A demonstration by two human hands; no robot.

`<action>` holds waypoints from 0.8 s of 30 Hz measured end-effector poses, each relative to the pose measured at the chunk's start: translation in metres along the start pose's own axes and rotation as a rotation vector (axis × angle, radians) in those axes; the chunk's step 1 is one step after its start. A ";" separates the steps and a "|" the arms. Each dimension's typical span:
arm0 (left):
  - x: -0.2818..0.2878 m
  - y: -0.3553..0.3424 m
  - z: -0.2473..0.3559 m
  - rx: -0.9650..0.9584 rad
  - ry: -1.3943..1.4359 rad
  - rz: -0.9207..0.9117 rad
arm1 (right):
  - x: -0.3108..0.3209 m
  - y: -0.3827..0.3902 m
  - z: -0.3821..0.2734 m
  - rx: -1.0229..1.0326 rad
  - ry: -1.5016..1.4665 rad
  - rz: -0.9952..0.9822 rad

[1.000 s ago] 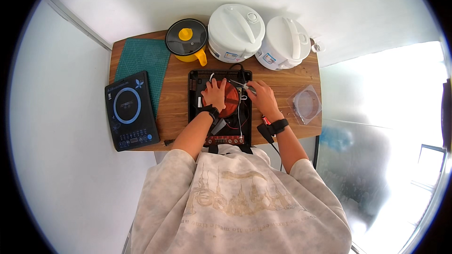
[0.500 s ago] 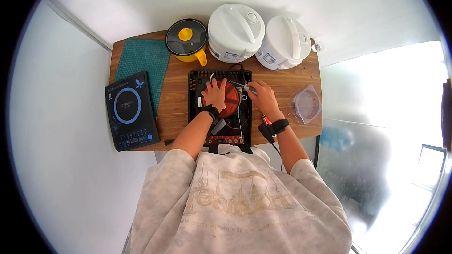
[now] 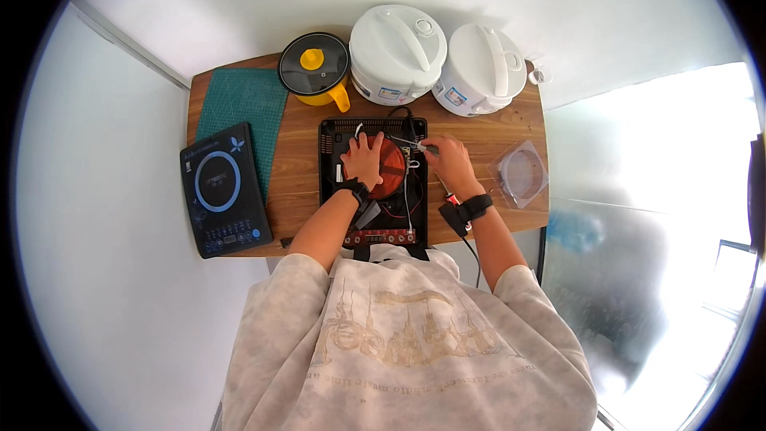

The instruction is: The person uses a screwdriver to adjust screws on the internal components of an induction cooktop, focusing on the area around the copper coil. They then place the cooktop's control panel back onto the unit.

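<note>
My left hand [image 3: 364, 161] lies with its fingers spread on the round copper-red coil [image 3: 393, 168] of an opened induction cooker. The cooker's black casing [image 3: 325, 191] holds the coil, wires and a red control board [image 3: 381, 237] along its near edge. In my right hand [image 3: 453, 166] is a screwdriver [image 3: 426, 148] with a greyish handle. Its thin shaft points left, to the coil's upper right edge; the tip's exact contact is too small to tell. Beneath my right wrist a slim red-handled tool [image 3: 452, 199] is partly hidden.
An induction cooker [image 3: 218, 183] with its top on lies left, partly over a green cutting mat [image 3: 239, 104]. Along the back stand a yellow pot [image 3: 317, 72] with a dark lid and two white rice cookers [image 3: 396, 52] [image 3: 481, 72]. A clear plastic container [image 3: 521, 175] sits right.
My right hand has shifted slightly right, still holding the screwdriver, and more of its handle shows. My left hand stays on the coil. The whole view has moved a little.
</note>
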State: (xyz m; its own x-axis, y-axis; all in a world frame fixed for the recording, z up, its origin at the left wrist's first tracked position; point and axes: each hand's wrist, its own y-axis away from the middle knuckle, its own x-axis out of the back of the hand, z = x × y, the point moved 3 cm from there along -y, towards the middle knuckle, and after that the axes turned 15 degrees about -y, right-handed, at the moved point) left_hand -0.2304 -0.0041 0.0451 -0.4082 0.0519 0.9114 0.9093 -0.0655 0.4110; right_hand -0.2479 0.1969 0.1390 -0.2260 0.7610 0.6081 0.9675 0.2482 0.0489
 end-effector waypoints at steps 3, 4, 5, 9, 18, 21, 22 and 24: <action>0.000 -0.001 0.000 -0.002 0.006 0.005 | 0.000 -0.006 0.009 0.059 0.022 -0.035; 0.000 -0.001 -0.001 -0.003 0.009 0.006 | 0.002 -0.007 0.009 0.096 0.026 -0.051; 0.000 0.000 -0.002 -0.002 0.008 0.003 | 0.003 -0.010 0.009 0.132 0.030 -0.067; 0.003 0.000 0.000 -0.013 0.003 0.004 | 0.001 -0.017 0.007 0.121 0.058 -0.161; 0.001 0.001 0.000 -0.008 -0.016 0.042 | -0.085 0.048 0.000 -0.121 -0.015 -0.073; 0.000 0.000 0.001 -0.015 -0.017 0.049 | -0.111 0.055 -0.010 -0.180 -0.072 -0.035; 0.000 -0.001 0.001 -0.016 -0.017 0.050 | -0.117 0.055 -0.013 -0.183 -0.078 -0.034; 0.000 -0.001 -0.001 -0.022 -0.001 0.058 | -0.122 0.056 -0.015 -0.185 -0.104 -0.022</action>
State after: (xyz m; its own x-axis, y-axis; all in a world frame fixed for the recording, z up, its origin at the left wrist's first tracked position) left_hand -0.2312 -0.0052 0.0452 -0.3550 0.0486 0.9336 0.9293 -0.0908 0.3580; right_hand -0.1648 0.1089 0.0792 -0.2486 0.8167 0.5207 0.9644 0.1584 0.2119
